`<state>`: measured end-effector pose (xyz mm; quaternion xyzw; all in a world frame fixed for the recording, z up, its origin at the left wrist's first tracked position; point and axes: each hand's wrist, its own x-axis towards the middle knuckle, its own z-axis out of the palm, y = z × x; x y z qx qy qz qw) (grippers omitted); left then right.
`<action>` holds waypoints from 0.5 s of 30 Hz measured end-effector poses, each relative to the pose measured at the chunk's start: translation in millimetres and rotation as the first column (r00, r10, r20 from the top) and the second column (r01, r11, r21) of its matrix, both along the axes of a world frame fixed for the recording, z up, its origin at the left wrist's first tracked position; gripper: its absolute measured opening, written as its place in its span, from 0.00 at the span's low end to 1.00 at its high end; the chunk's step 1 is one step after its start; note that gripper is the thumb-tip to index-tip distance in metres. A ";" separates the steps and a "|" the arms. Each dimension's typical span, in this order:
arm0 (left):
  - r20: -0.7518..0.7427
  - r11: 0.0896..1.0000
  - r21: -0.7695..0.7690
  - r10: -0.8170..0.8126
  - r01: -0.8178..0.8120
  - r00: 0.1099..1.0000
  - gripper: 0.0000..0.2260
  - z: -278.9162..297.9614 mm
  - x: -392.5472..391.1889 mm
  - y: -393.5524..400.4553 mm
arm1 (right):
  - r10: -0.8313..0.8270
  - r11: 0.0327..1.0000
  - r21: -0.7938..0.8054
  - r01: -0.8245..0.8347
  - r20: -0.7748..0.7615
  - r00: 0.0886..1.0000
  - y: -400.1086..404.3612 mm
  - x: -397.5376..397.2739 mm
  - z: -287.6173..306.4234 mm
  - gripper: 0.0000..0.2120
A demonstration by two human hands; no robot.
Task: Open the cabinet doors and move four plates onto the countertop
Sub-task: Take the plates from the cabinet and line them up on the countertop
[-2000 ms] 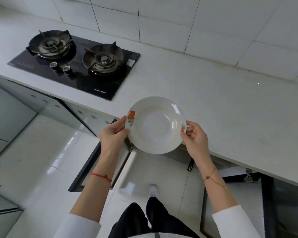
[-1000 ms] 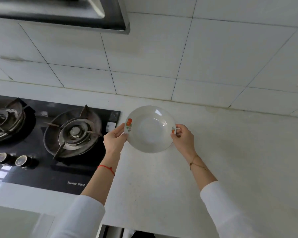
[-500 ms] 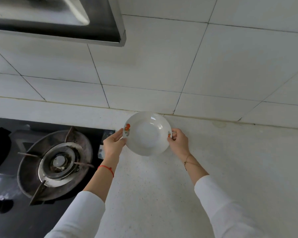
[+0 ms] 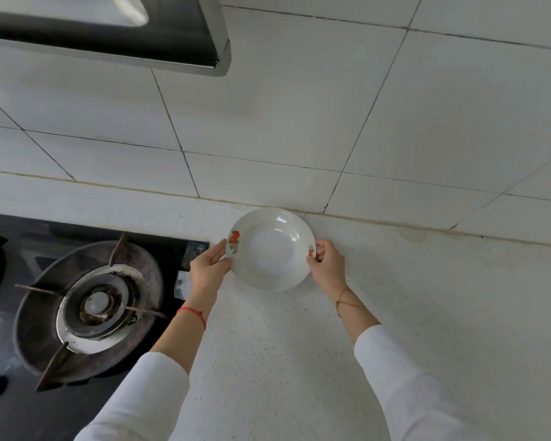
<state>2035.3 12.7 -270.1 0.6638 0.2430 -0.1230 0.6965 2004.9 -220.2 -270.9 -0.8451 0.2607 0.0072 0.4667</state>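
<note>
A white deep plate (image 4: 269, 249) with a small orange fruit print on its rim is at the back of the speckled white countertop (image 4: 299, 345), close to the tiled wall. My left hand (image 4: 209, 268) grips its left rim and my right hand (image 4: 326, 265) grips its right rim. I cannot tell whether the plate rests on the countertop or hovers just above it. The cabinet and other plates are out of view.
A black gas hob (image 4: 86, 300) with a round burner lies left of the plate, almost under my left forearm. A range hood (image 4: 115, 33) hangs above it. The tiled wall (image 4: 331, 128) stands right behind the plate. Bare countertop stretches to the right.
Both hands carried the plate up from below the counter edge, forward over the countertop and down towards the wall. The view has tilted up from the floor to the wall.
</note>
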 end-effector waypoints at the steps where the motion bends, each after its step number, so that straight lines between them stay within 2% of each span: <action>1: 0.005 1.000 0.006 -0.005 0.005 1.000 0.23 -0.2 -0.3 0.2 | 0.004 1.000 0.000 -0.004 -0.003 1.000 0.0 0.2 0.2 0.14; 5: 0.021 0.998 0.045 -0.046 0.045 0.999 0.23 3.4 -2.2 0.0 | 0.012 1.000 0.006 -0.012 0.001 1.000 1.0 -1.7 4.6 0.14; 9: 0.042 0.932 0.328 -0.179 0.156 0.983 0.24 15.1 -6.5 -1.5 | 0.044 0.999 0.011 -0.044 -0.008 0.999 0.3 -9.4 13.4 0.15; 15: 0.084 0.785 0.570 -0.351 0.244 0.932 0.21 42.3 -28.4 6.7 | 0.120 0.988 -0.091 -0.123 -0.040 0.992 -10.5 -41.4 36.9 0.22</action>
